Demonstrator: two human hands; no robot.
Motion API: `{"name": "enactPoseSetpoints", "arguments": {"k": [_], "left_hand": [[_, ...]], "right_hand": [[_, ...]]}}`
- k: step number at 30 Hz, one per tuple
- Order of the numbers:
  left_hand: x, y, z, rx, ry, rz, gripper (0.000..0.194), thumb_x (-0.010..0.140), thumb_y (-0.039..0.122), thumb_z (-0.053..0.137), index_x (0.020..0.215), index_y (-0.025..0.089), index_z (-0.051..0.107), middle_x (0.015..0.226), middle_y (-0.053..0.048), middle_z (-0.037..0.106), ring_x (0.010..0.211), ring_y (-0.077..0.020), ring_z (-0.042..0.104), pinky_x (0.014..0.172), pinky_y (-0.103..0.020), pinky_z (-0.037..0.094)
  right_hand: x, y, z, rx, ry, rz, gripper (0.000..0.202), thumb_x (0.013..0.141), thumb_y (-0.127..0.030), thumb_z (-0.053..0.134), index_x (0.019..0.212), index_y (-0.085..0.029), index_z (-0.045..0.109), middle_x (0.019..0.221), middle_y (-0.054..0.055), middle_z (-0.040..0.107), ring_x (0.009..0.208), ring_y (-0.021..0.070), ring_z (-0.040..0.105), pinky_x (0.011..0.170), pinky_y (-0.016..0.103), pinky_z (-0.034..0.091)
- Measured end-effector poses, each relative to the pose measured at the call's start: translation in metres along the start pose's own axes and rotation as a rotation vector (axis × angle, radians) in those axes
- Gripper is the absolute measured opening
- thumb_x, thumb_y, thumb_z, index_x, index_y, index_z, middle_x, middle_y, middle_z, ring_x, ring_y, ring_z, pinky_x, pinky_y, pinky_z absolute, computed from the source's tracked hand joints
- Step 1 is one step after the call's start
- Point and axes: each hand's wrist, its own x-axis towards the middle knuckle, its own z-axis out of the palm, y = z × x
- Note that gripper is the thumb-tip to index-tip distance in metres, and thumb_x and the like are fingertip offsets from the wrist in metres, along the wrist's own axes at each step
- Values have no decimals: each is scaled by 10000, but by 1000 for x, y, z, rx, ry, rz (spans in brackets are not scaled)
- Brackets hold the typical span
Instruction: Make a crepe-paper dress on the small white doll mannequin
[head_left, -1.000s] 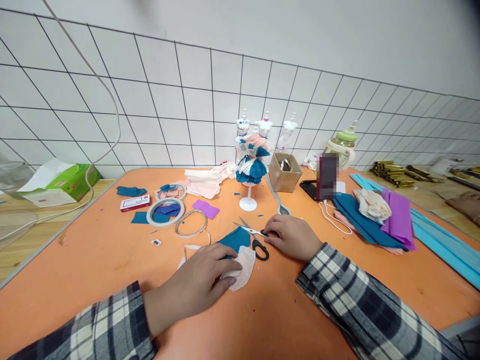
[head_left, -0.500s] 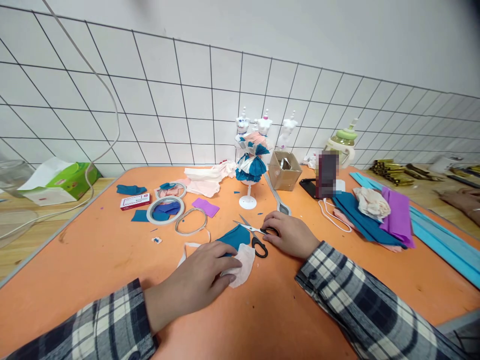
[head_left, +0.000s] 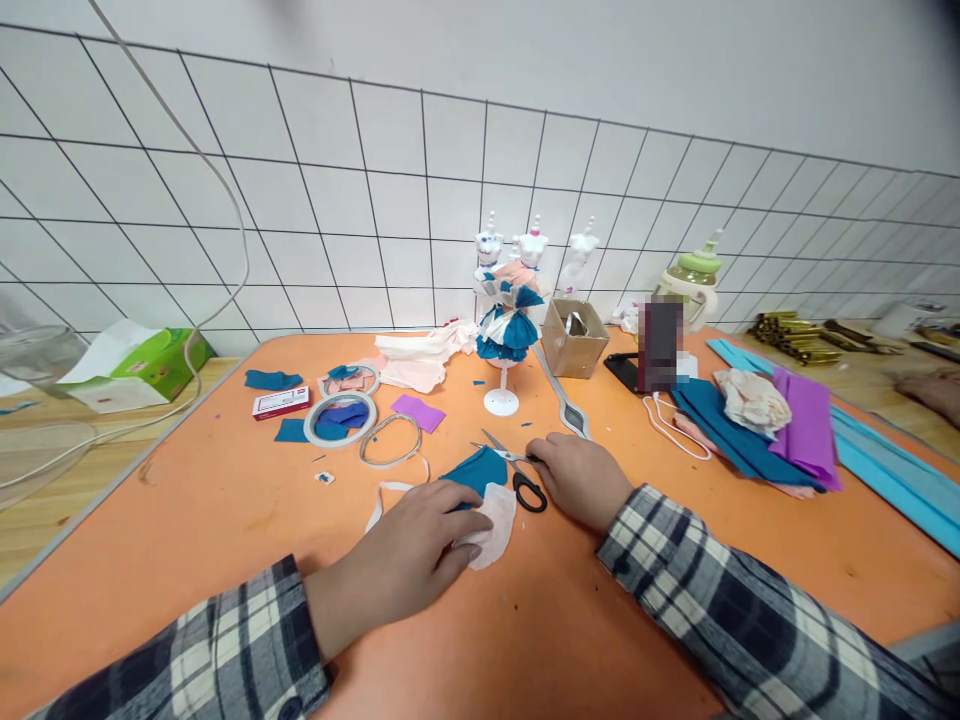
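Observation:
My left hand lies over a white crepe-paper piece, fingers apart and resting on its left part. Under and behind those fingers is a teal paper piece. My right hand is closed over one handle loop of the scissors, hiding that loop. The other black loop shows beside my fingers. The scissors lie on the table with blades parted, pointing left and away from me, next to the teal paper. Behind them stands a small dress form in a teal, white and pink paper dress.
Tape rolls, a purple paper piece and a small box lie to the left. At the back are white dress forms and a cardboard box. A phone and folded papers are on the right.
My right hand has closed over the scissors' upper handle, which showed before. The scissors have turned slightly. My left hand stays on the white paper, and the view has shifted a little.

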Motion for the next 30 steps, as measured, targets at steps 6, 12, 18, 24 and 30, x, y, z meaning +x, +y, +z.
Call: {"name": "enactPoseSetpoints", "arguments": {"k": [6, 12, 18, 24, 30], "left_hand": [[0, 1, -1, 0, -12, 4, 258, 896, 144, 524, 1086, 260, 655, 1176, -63, 624, 1059, -253, 572, 873, -414, 460], [1, 1, -3, 1, -36, -5, 253, 896, 146, 521, 1075, 262, 656, 1165, -53, 626, 1041, -245, 580, 859, -405, 457], [2, -2, -1, 24, 5, 12, 321, 905, 109, 444, 1081, 252, 671, 1113, -70, 661, 1029, -249, 582, 858, -411, 456], [-1, -19, -10, -2, 35, 58, 334, 831, 86, 497, 1090, 231, 651, 1109, -61, 686, 1037, -240, 593, 928, -409, 454], [-8, -61, -44, 111, 43, 188, 354, 831, 188, 547, 1166, 248, 641, 1316, -84, 621, 1245, -303, 507, 1095, -512, 327]], "right_hand": [[-2, 1, 3, 88, 44, 43, 371, 923, -203, 501, 1294, -218, 495, 1095, 77, 681, 987, 234, 636, 671, 301, 392], [-3, 7, 4, 89, 183, 84, 443, 905, -268, 545, 1345, -257, 492, 1204, 80, 600, 909, 218, 623, 639, 305, 425], [-7, -1, -2, 325, 391, -235, 194, 922, -316, 561, 1068, -229, 655, 1071, 67, 652, 969, 211, 574, 837, 333, 441], [-12, -39, 4, 278, 225, -620, 181, 938, -310, 531, 899, -214, 680, 884, 43, 683, 832, 189, 548, 757, 328, 395], [-2, -52, 15, 249, 200, -620, 157, 913, -290, 563, 848, -199, 674, 823, 27, 660, 767, 175, 508, 677, 310, 342]]}}
